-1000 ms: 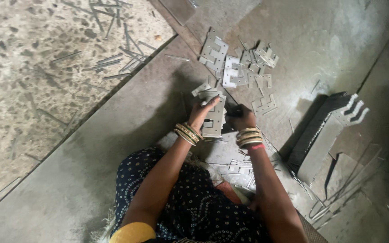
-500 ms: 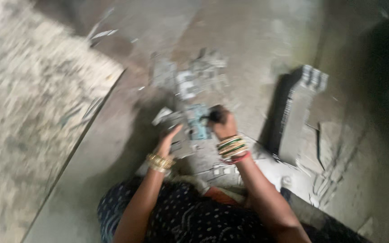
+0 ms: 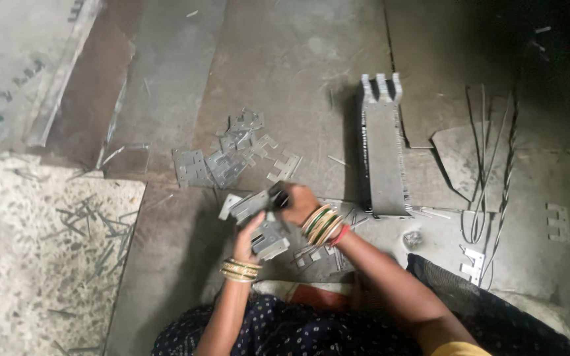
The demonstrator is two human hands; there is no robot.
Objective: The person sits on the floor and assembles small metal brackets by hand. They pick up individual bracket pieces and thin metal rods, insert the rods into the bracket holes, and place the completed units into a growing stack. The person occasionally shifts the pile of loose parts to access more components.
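My left hand [image 3: 248, 236] grips a bundle of flat grey stamped metal pieces [image 3: 270, 240] from below. My right hand [image 3: 296, 200] holds a small dark tool [image 3: 278, 196] against the top of another metal piece [image 3: 247, 206] at the bundle. Both wrists carry several bangles. More cut metal pieces [image 3: 311, 254] lie under my hands, just in front of my dark dotted clothing.
A loose heap of similar metal pieces [image 3: 232, 155] lies beyond my hands. A long neat stack of pieces [image 3: 384, 148] stands to the right. Thin metal strips and wires [image 3: 489, 171] lie at far right; slivers [image 3: 90, 227] litter the speckled floor at left.
The view has swung right and steadied, so the long stack now sits centre-right. My hands have stayed together on the bundle of pieces, with the right hand on top.
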